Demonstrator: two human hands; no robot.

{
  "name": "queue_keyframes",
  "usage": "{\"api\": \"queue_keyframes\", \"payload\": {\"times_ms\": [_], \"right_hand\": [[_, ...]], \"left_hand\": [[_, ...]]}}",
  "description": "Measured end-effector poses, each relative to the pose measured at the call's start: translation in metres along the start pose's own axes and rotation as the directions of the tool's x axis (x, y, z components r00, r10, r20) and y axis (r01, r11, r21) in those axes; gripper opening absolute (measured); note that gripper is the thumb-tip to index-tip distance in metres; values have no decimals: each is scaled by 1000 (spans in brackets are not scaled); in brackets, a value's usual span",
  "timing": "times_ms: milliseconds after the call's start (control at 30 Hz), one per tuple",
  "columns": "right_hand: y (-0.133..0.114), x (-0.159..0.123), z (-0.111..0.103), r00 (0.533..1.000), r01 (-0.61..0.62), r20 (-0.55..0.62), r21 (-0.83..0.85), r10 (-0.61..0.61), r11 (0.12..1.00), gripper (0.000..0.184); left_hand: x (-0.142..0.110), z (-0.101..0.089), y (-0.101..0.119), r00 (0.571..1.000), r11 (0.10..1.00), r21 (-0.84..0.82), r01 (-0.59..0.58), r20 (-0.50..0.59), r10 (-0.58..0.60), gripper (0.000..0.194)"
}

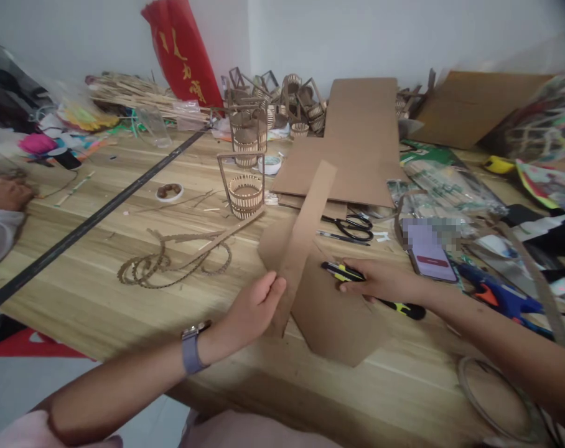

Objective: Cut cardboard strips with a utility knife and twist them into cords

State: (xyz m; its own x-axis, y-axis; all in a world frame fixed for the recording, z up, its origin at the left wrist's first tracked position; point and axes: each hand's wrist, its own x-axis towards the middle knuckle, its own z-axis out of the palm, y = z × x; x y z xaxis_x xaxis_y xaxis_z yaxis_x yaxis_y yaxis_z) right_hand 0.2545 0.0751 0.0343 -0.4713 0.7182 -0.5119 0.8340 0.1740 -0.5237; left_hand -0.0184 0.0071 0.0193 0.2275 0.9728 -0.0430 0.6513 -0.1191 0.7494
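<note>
My left hand (pixel 254 306) pinches the near end of a long cardboard strip (pixel 305 230), which rises away from me towards the back of the table. A watch sits on that wrist. My right hand (pixel 380 280) is closed round a yellow and black utility knife (pixel 345 272), its tip pointing left towards the strip. Under both hands lies a flat brown cardboard piece (pixel 338 317) on the wooden table (pixel 91 292).
Scissors (pixel 354 227) and a pen lie behind the knife. A phone (pixel 429 255) and a blue glue gun (pixel 501 297) are to the right. Large cardboard sheets (pixel 357 143), small wicker baskets (pixel 245 193), curled cardboard strips (pixel 170 261) and a long black bar (pixel 100 218) fill the table. Another person's hand (pixel 5 193) rests far left.
</note>
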Motion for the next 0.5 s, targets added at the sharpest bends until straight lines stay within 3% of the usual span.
{"api": "queue_keyframes", "payload": {"times_ms": [67, 233, 333, 433, 500], "right_hand": [[-9, 6, -3, 1000, 23, 7, -66, -22, 998, 31], [-20, 8, -5, 993, -4, -110, -279, -28, 960, 29], [-22, 2, -4, 989, -87, -140, -355, 39, 931, 28], [-27, -2, 1, 991, -131, -91, -398, 102, 908, 25], [-32, -2, 5, 989, -145, -66, -435, 129, 889, 24]], "left_hand": [[20, -5, 1, 996, 982, 174, -71, -33, 78, 37], [76, -12, -7, 983, 944, 311, -111, -103, 149, 21], [87, -6, -8, 940, 870, 439, -225, -138, 313, 39], [90, 11, -4, 820, 638, 594, -490, 65, 568, 42], [96, 25, -3, 791, 569, 597, -566, 199, 578, 45]]}}
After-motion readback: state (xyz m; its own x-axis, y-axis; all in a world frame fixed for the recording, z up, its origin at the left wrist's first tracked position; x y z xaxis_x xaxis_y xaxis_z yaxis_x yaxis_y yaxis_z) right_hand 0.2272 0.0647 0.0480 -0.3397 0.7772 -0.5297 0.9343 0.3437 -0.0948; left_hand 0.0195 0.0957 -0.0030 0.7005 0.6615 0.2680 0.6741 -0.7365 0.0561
